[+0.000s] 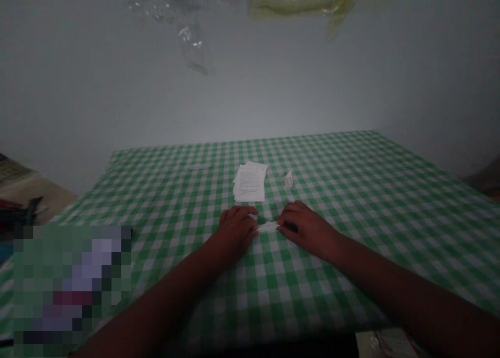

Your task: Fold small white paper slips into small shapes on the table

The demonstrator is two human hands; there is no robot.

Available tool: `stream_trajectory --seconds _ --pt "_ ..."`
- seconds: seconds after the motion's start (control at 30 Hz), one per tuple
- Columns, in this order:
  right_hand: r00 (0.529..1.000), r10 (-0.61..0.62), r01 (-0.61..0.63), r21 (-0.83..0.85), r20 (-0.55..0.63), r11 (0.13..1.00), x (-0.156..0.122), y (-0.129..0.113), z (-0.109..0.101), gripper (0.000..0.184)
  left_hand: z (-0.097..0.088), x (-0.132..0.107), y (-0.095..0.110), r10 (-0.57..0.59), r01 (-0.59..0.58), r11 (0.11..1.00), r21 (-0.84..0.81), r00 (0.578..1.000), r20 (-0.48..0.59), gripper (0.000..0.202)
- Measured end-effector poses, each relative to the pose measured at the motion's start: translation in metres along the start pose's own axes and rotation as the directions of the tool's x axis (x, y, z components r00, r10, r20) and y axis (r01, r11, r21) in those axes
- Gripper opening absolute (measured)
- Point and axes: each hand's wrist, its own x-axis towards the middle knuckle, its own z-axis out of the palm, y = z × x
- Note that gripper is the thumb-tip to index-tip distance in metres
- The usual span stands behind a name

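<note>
A small piece of white paper (267, 226), creased and slightly raised in the middle, spans the gap between my two hands near the table's front half. My left hand (238, 226) pinches its left end, fingers bent and closed. At the right end, the thumb and fingertips of my right hand (302, 226) grip the same paper. Just beyond them lies a loose stack of printed white sheets (250, 183), slightly fanned. To the right of the stack sits a small folded paper piece (288, 180), standing up a little from the cloth.
A green and white checked cloth (351, 191) covers the table. At the front left, a blurred-out patch (72, 285) hides an object. A pale wall (250, 87) rises behind, with clear plastic (191, 40) and a yellow strip (297, 4) hanging on it.
</note>
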Motion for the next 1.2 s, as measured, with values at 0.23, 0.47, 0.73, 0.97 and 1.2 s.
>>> stream_trajectory --seconds 0.23,0.47,0.73,0.97,1.2 --pt "0.997 -0.031 0.035 -0.043 0.076 0.998 0.002 0.0 -0.004 0.018 0.0 -0.001 0.0 -0.045 0.045 0.999 0.009 0.999 -0.006 0.008" --pt "0.997 -0.014 0.024 -0.118 0.08 0.993 0.003 -0.002 -0.001 0.022 -0.004 -0.002 0.004 -0.061 0.062 0.997 0.046 0.998 -0.012 0.017" --pt "1.0 -0.004 0.004 -0.086 0.004 0.996 0.002 -0.001 0.002 0.018 -0.001 -0.002 0.004 -0.072 0.078 0.993 0.09 0.995 -0.064 0.009" --pt "0.999 0.008 -0.009 -0.033 -0.049 0.999 0.001 0.002 0.005 0.006 -0.008 -0.003 0.002 -0.055 0.059 0.996 0.072 0.997 -0.055 0.007" --pt "0.998 -0.047 0.05 -0.078 0.05 0.996 0.001 -0.001 -0.001 0.01 -0.007 0.0 0.012 0.129 -0.138 0.987 0.085 0.986 0.105 0.054"
